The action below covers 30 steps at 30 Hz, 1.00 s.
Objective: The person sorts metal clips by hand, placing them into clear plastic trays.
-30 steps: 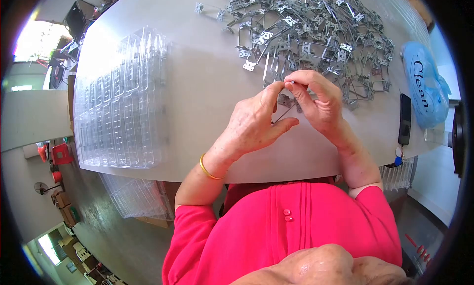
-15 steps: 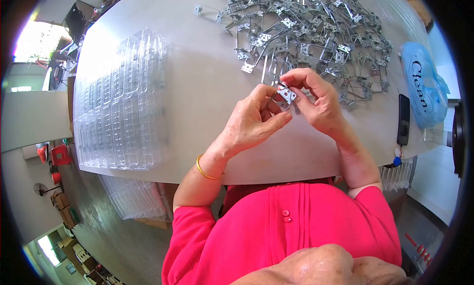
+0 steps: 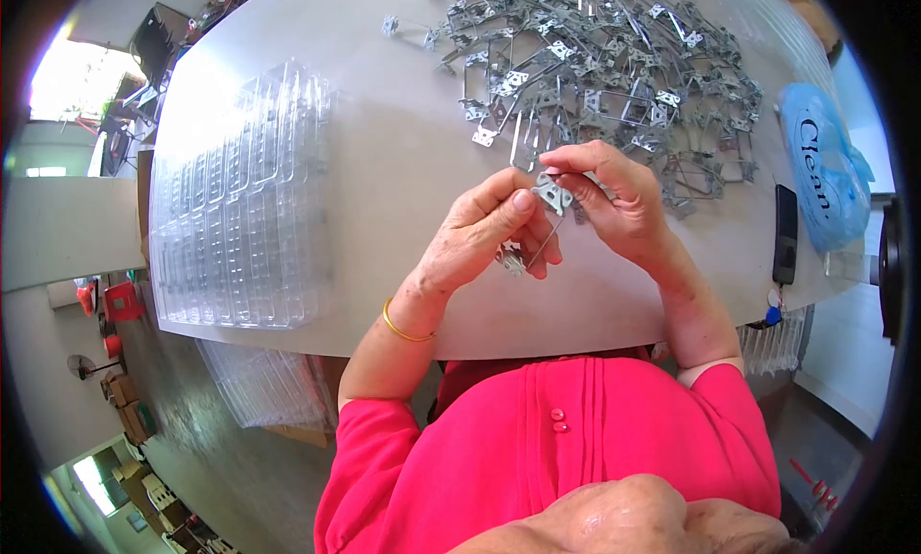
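In the head view, my left hand (image 3: 486,221) is closed, with thumb and fingers on a small metal bracket with a thin rod. Its perforated silver plate (image 3: 554,195) shows between my two hands, and the rod runs down to another metal end (image 3: 511,259) below my left fingers. My right hand (image 3: 622,197) pinches at the upper right edge of the plate; its fingertips partly cover what they grip. Just beyond my hands lies a large tangled pile of similar metal brackets and rods (image 3: 595,98).
Stacked clear plastic trays (image 3: 240,218) stand on the left of the pale table (image 3: 384,170). To the right are a black phone (image 3: 785,233) with a blue tag and a blue plastic bag (image 3: 820,165). More clear trays (image 3: 269,386) sit below the table's left edge.
The bracket has been turned between my hands, so its lower metal end now shows under my left fingers. My left thumb has moved up onto the plate.
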Available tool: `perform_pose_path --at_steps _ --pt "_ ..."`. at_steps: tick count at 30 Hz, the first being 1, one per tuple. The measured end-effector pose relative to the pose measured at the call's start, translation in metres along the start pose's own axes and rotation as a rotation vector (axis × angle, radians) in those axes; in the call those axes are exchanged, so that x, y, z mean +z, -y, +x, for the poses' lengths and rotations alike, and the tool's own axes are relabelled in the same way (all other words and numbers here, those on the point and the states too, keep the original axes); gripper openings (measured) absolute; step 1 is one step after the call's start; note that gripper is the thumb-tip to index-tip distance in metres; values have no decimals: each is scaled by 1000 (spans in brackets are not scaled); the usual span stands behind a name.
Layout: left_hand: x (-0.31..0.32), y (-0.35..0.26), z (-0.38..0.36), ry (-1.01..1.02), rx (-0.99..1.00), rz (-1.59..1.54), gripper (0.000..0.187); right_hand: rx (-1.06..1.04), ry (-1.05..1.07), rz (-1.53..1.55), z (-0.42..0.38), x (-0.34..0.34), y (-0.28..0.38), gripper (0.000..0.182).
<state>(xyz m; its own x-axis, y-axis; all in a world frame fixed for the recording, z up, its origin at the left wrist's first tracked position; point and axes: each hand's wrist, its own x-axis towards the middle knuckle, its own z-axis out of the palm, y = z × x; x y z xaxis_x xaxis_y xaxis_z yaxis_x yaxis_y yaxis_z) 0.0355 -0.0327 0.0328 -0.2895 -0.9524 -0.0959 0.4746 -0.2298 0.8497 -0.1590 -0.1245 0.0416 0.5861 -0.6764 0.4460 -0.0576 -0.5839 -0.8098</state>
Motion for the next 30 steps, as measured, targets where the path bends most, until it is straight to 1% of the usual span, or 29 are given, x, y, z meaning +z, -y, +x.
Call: perform_pose_path --at_steps 2,4,5,7,8,10,13,14,16,17,19,20,22,26,29,30 --pt "0 0 -1 -18 71 -58 28 -5 -15 -27 2 -2 -3 22" --pt "-1 -4 0 -53 49 -30 28 -115 -56 -257 2 -5 -14 19" --pt "-2 -6 0 -92 24 -7 29 -117 -54 -255 1 -5 -14 19" --pt "-2 -5 3 -141 9 -29 28 156 -151 26 -1 -4 -11 16" --pt "-2 -5 5 -185 -9 -50 28 158 -148 28 -1 -4 -11 16" --pt "-6 -3 5 -181 6 -80 28 82 -181 67 0 -6 -12 15" --pt "-9 -1 7 -172 32 -129 28 29 -210 54 -4 -8 -10 16" --pt "-10 0 7 -167 44 -149 28 31 -208 55 -6 -6 -8 16" --pt "-9 -1 7 -164 33 -154 28 107 -256 239 -8 0 -2 19" --pt "-9 -1 7 -160 22 -158 28 108 -256 238 -8 1 -3 19" --pt "-12 4 8 -144 30 -160 27 26 -231 177 -8 3 -7 20" --pt "-13 6 9 -128 40 -160 27 27 -231 177 -8 3 -7 20" --pt "-12 5 8 -130 36 -141 26 -29 -198 39 -7 3 -7 19" --pt "-13 5 8 -116 49 -77 26 -104 -203 -16 -5 2 -7 17" --pt "-14 5 8 -117 61 -55 26 -156 -199 -92 -3 2 -3 18" --pt "-14 6 8 -115 61 -54 26 -191 -174 -160 -2 1 -3 19"
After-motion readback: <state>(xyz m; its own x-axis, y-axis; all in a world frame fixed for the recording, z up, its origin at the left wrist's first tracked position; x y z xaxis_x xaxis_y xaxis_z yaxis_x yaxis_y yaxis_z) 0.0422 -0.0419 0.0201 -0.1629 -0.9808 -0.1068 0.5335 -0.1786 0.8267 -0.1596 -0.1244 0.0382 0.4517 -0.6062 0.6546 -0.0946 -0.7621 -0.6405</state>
